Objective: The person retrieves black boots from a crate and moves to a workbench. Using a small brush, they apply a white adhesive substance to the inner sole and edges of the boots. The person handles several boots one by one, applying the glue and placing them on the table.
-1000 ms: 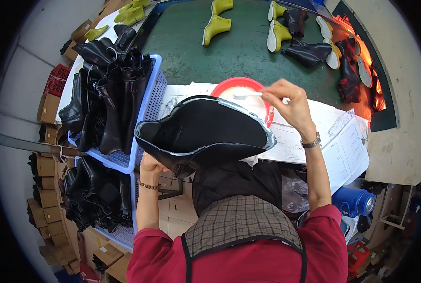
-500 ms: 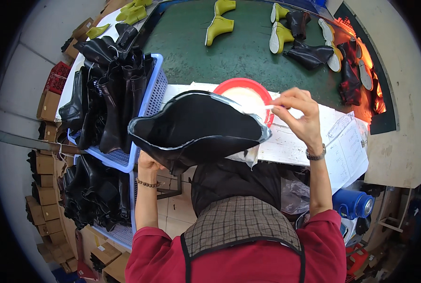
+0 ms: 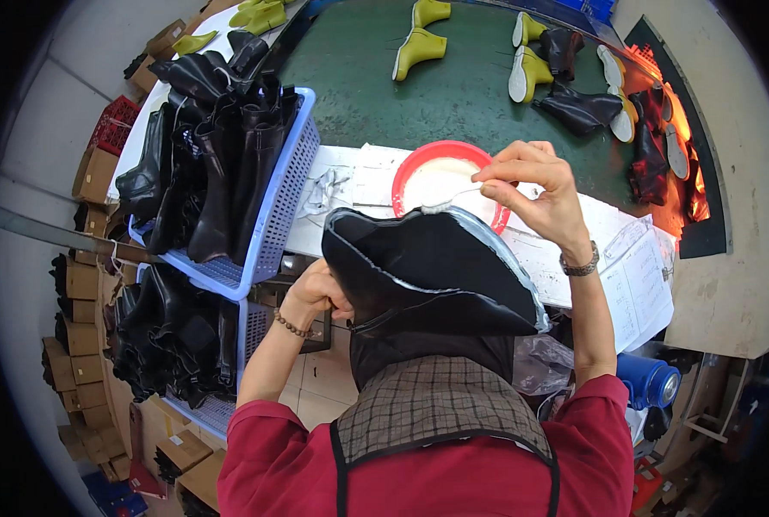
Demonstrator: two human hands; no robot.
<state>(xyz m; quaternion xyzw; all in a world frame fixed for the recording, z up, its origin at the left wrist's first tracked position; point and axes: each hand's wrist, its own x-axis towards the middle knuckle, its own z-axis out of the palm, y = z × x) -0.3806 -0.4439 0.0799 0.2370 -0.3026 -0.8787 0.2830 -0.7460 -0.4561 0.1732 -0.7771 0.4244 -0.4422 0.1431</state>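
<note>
The left hand [image 3: 316, 293] clutches the near edge of a black boot upper [image 3: 427, 276], held up over the lap. Up and to the right of that grip, the right hand [image 3: 535, 185] pinches a thin brush [image 3: 453, 196], its tip on the upper's pale rim. Just beyond the tip stands a red bowl [image 3: 406, 172] of white paste. Left of both, blue baskets [image 3: 285, 198] hold black boots [image 3: 212, 164].

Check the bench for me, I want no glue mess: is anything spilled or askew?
Nothing looks spilled. The red bowl sits upright with its white paste inside; the right hand brushes paste along the black boot piece edge. Boots on the green belt lie toppled.
</note>
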